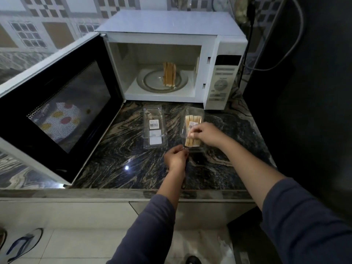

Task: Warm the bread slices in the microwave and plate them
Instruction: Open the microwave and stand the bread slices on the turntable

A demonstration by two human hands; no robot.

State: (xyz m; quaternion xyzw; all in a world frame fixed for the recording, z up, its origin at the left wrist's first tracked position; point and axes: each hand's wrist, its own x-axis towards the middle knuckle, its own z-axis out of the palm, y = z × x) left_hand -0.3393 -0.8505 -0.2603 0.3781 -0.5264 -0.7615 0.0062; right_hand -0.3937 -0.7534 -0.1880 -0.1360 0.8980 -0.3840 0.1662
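Head view: I see the left hand [176, 156] pinching the near corner of the clear bread pack [192, 119], fingers curled. The right hand [206, 134] pinches its top film above the slices. The pack lies on the counter [118, 149], near the open microwave [171, 23]. Inside, bread slices [169, 74] stand on the glass plate [152, 80].

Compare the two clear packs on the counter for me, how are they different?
The left pack looks empty; the right pack holds bread slices. Nothing touches the left pack; the left hand pinches the right pack's near edge and the right hand pinches its top. Both are clear plastic, labelled.
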